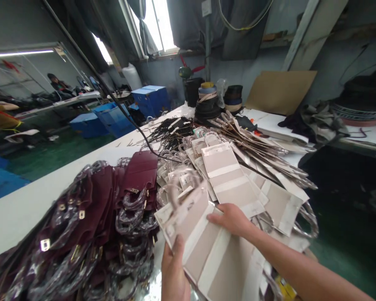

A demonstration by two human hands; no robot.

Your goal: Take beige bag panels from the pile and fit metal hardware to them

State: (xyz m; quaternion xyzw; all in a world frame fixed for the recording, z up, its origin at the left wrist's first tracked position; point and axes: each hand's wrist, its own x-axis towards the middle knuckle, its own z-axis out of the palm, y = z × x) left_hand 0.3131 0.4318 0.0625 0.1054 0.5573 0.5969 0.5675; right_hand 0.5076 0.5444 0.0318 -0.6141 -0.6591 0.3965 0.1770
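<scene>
A beige handbag panel (207,234) with pale strips across it and a plastic-wrapped handle at its far end lies between my hands. My left hand (174,267) grips its left edge, thumb on top. On its right edge, my right hand (230,219) is closed, with the thumb over the upper face. Just beyond lies another beige panel (227,173) on a heap of similar pieces. To the left, burgundy bag panels (141,169) with wrapped handles and gold-coloured clasps are piled in overlapping rows.
A thin dark cable (134,123) slants down over the white table (90,161). Stacked rolls of strap (208,102) and a brown board (278,92) stand at the back. Blue bins (113,119) sit on the floor; a person (60,85) is at a far table.
</scene>
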